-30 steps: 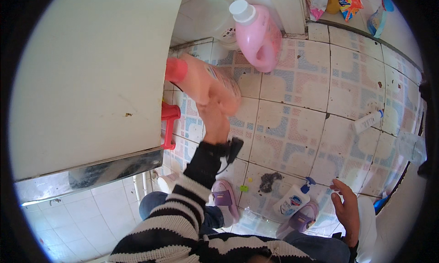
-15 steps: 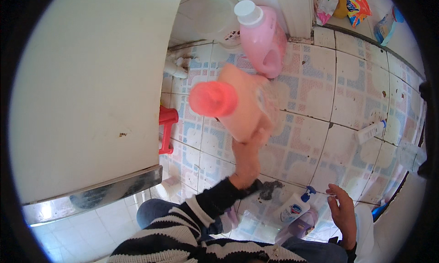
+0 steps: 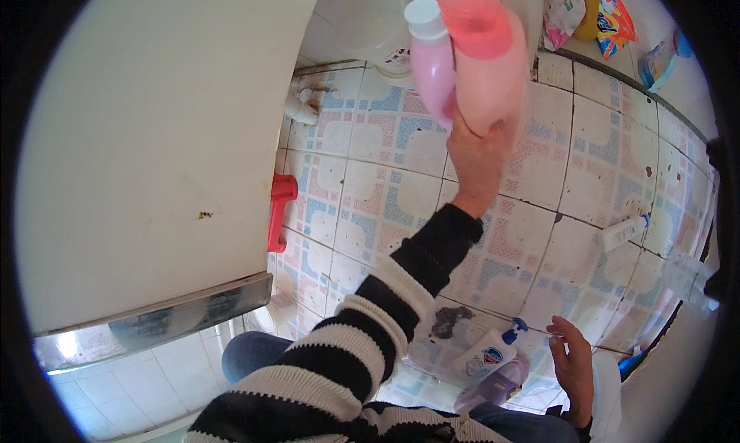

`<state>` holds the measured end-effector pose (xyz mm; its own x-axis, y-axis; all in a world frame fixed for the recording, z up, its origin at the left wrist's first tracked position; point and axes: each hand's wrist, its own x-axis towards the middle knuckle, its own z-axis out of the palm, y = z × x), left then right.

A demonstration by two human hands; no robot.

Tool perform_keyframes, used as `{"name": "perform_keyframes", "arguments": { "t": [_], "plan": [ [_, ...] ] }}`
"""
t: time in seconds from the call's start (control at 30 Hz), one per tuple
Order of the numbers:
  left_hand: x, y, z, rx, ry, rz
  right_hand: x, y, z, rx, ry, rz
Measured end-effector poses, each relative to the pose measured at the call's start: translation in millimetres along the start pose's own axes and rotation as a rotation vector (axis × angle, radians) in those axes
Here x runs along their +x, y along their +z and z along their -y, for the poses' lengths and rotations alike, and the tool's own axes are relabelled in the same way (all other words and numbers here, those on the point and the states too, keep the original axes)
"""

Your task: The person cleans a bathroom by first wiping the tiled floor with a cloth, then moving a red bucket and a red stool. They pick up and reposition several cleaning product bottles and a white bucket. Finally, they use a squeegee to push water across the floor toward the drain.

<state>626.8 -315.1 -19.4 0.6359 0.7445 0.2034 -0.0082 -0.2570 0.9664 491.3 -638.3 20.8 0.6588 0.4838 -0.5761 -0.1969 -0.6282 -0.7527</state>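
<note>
My left hand (image 3: 482, 158) is closed on the lower part of a peach-coloured plastic bottle (image 3: 493, 84) with a big coral-red cap. That bottle is tilted and stands out toward the far middle. Right beside it, partly hidden behind it, is a pink detergent bottle (image 3: 433, 69) with a white cap; whether the two touch I cannot tell. Down at the lower right, my right hand (image 3: 572, 362) has its fingers apart and holds nothing. Nearest to it is a white pump bottle (image 3: 487, 354) with a blue pump head, beside a mauve slipper (image 3: 505, 381).
A pale cabinet (image 3: 154, 158) fills the left, with a red plastic stool (image 3: 281, 212) by its edge. A white tub (image 3: 378, 26) stands at the back. Bags, one of them an orange packet (image 3: 615, 25), lie far right. A small white bottle (image 3: 623, 232) lies on the tiles.
My left hand has carried the peach bottle away and to the right, from the middle of the floor to beside the pink detergent bottle. My right hand has barely moved.
</note>
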Motion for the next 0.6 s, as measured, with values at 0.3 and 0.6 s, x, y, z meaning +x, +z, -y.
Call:
{"name": "perform_keyframes", "arguments": {
  "t": [0.3, 0.6],
  "plan": [
    [52.4, -38.7, 29.1, 0.177, 0.072, -0.135, -12.9, -0.2, -7.5, 0.015, 0.007, -0.073],
    [114.1, -98.9, 63.7, 0.297, 0.299, -0.083, -19.1, -13.0, -15.4, -0.077, 0.045, -0.012]
  ]
}}
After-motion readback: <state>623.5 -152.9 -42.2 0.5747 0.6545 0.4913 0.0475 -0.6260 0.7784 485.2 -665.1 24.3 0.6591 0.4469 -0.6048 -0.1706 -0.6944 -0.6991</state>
